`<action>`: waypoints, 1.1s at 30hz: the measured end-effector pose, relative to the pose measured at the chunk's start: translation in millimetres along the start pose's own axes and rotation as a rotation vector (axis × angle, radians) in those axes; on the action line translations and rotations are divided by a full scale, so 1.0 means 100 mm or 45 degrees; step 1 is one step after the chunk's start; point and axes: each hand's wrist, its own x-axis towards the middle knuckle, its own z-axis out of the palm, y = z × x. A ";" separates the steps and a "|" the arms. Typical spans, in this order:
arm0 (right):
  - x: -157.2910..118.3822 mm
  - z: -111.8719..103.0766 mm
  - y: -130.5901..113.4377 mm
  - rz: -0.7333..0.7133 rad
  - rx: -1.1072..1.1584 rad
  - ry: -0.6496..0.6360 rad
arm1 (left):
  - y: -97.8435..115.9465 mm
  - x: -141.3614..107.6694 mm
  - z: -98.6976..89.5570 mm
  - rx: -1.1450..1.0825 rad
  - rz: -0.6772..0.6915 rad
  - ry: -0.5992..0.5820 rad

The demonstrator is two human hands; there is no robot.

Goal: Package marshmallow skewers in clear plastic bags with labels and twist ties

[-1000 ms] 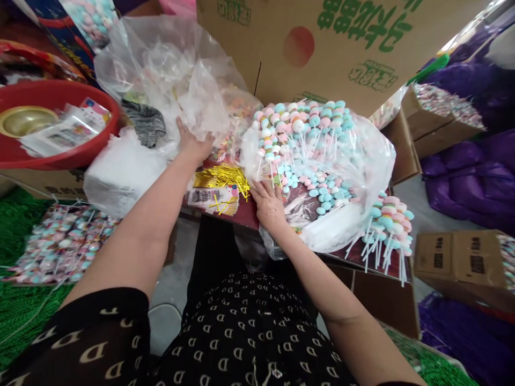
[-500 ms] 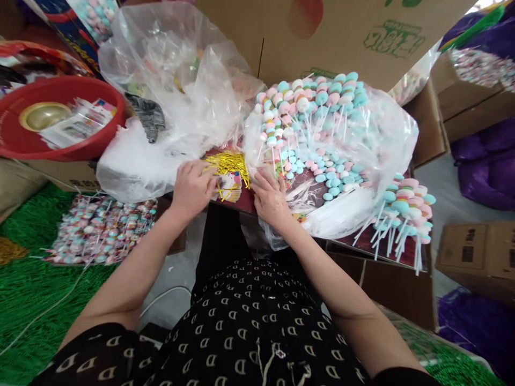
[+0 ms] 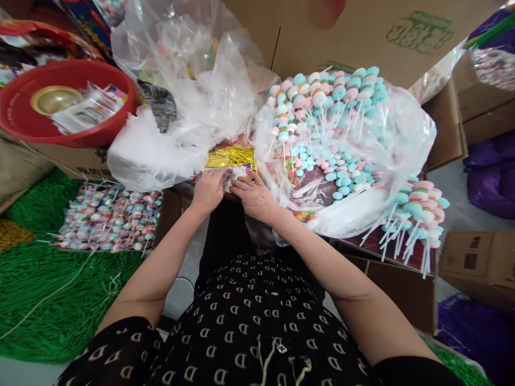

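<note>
On the table's front edge lies a stack of small printed clear plastic bags [image 3: 242, 170]. My left hand [image 3: 209, 190] is at the left side of the stack, its fingers curled together; what they pinch, if anything, is hidden. My right hand [image 3: 257, 199] rests across the right side, fingers stretched over the bags. Just behind them is a bundle of gold twist ties [image 3: 231, 155]. To the right, marshmallow skewers [image 3: 322, 91] in pink, white and blue lie on a clear bag, with loose marshmallow pieces [image 3: 341, 174] and white sticks [image 3: 341, 212] before them.
A red basin [image 3: 100, 131] holding a gold bowl stands at left, beside a large clear plastic bag [image 3: 181, 123]. More skewers [image 3: 418, 209] lie at the right table edge. Packed skewers [image 3: 108, 217] fill a box below left. A big carton [image 3: 362, 37] stands behind.
My two hands have come closer together over the printed bags. The right hand has moved left onto them, and the loose gold ties are no longer visible on top. The view has shifted slightly.
</note>
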 end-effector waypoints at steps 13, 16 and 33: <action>-0.37 0.01 0.37 0.259 -0.021 0.119 | 0.08 0.28 0.02 0.151 -0.049 -0.121; -0.37 0.04 0.34 0.261 0.006 0.146 | 0.07 0.35 0.04 0.141 -0.058 -0.101; -0.47 0.07 0.19 0.321 0.057 0.225 | 0.12 0.38 0.06 0.219 -0.090 -0.070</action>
